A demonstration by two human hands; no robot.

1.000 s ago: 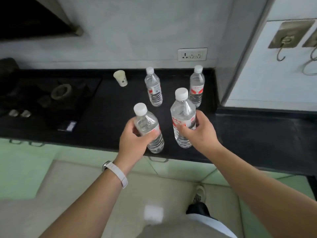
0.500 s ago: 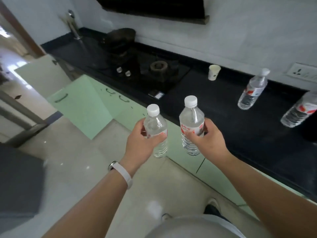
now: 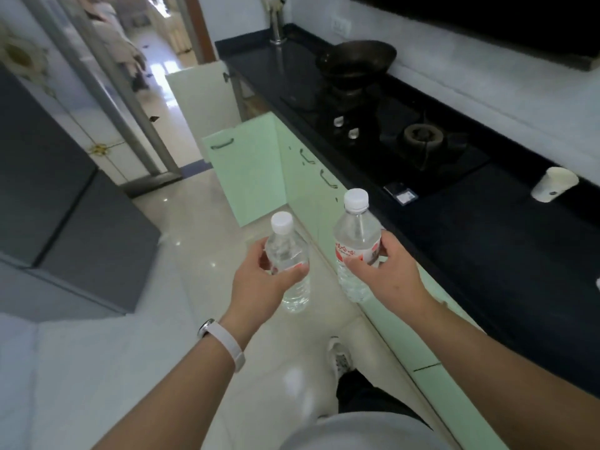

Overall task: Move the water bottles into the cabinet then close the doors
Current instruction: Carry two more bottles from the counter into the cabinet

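Two water bottles were recorded in hand, both upright and held in the air above the floor (image 3: 201,228). Nearest to us, a white wristband (image 3: 224,339) sat on the left wrist, and one shoe (image 3: 339,355) showed below the arms. The left grip (image 3: 259,280) was closed round the middle of the left bottle (image 3: 287,248), thumb across its front. The right grip (image 3: 386,271) was closed round the right bottle (image 3: 357,235) at its red label, thumb in front and fingers behind. Both bottles carried white caps and clear contents. We placed them just beside the pale green cabinet fronts, short of the open doors. Further on, the nearer cabinet door (image 3: 250,170) stood open into the room, and a second open door (image 3: 201,92) stood beyond it. We could not see what the cabinet held inside. On the black worktop (image 3: 487,228) to the right stood a paper cup (image 3: 553,185), then a gas hob (image 3: 389,134) with a dark wok (image 3: 357,60) on its far burner. A metal tap (image 3: 277,17) rose at the far end.
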